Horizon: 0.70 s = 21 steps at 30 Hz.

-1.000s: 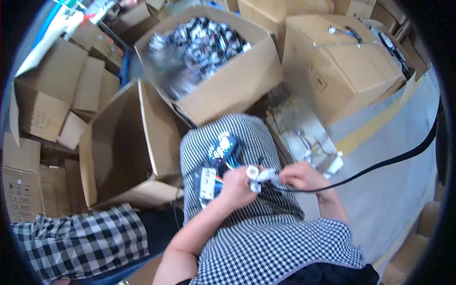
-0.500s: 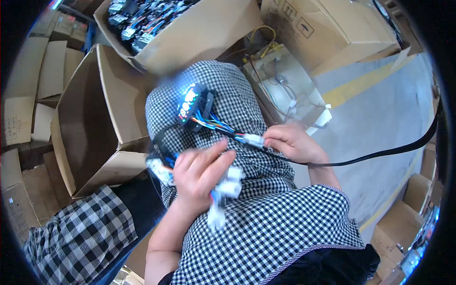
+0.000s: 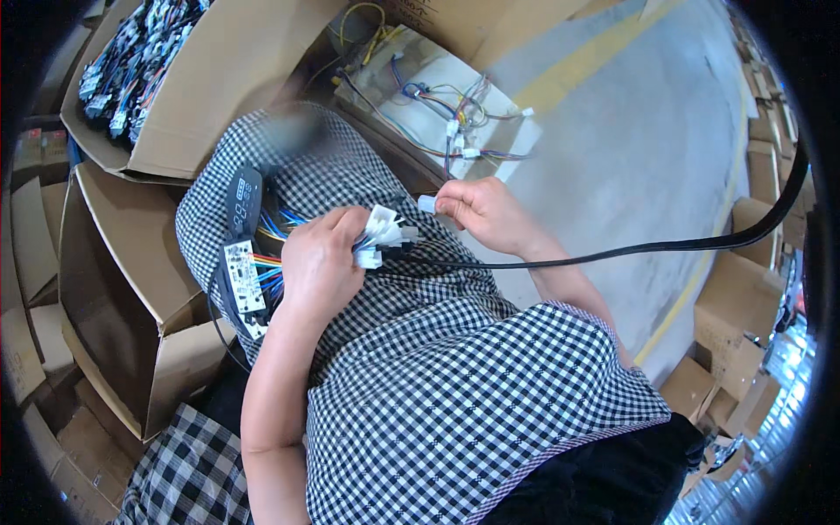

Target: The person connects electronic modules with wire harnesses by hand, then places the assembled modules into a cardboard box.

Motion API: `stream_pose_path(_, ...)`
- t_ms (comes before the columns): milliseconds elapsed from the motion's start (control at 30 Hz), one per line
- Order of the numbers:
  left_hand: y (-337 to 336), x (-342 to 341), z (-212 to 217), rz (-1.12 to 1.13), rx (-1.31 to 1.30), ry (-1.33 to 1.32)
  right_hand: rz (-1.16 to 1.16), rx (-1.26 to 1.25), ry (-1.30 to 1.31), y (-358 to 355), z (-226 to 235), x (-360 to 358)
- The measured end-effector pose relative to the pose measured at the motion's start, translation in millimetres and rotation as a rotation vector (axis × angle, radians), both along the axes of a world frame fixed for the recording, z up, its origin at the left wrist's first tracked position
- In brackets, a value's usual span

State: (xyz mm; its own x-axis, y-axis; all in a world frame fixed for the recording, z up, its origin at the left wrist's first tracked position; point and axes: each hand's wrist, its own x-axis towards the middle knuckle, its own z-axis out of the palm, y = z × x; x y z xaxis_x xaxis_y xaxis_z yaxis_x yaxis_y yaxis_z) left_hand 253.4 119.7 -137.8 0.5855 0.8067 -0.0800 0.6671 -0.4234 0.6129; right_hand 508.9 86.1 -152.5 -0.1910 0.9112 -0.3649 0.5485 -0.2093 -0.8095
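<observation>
- Connectors (image 3: 382,229), white and bunched, are over the middle of the lap (image 3: 332,157), at the left hand's fingers.
- Far left: an open carton (image 3: 92,254), dark inside, stands beside the lap.
- Above it, a 2nd, larger carton (image 3: 236,79) holds a heap of wired units (image 3: 144,66), too jumbled to count.
- Lower left: a cloth (image 3: 192,464) in black and pale checks, coarser than the apron's.
- Left side of the lap: a display (image 3: 244,201), black and oblong with pale markings, lies just above a white-faced board (image 3: 243,276) in a dark housing.
- Coloured wires (image 3: 269,265) run from these 2 parts towards the left hand.
- Left hand (image 3: 322,258): clamped on the connectors, back of the hand up, their white ends jutting out on its right.
- Apron (image 3: 455,376): fine black and white checks, over the lap and body.
- Right hand (image 3: 481,213): thumb and finger together on 1 pale plug (image 3: 427,204), near the connectors but apart from them.
- Beyond the right hand, loose wires (image 3: 459,114) with white ends lie across a white slab (image 3: 446,61).
- Right: grey floor (image 3: 630,140) with a yellow stripe (image 3: 577,61).
- Black cable (image 3: 647,251): from the lap, across the right forearm, to the right rim.
- Far right: more cartons (image 3: 735,293), and below them a shiny pile (image 3: 752,472), too blurred to tell.
</observation>
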Motion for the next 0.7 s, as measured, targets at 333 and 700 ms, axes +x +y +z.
stream_pose_path(333,-10.2,-4.2,-9.3,0.103,0.033,-0.015,-0.040,-0.259,0.138,-16.5,-4.8,-7.7)
stream_pose_path(700,-12.6,-18.2,-8.5,0.129,0.107,-0.066,-0.019,-0.464,0.600,-10.0,-12.1,-18.2)
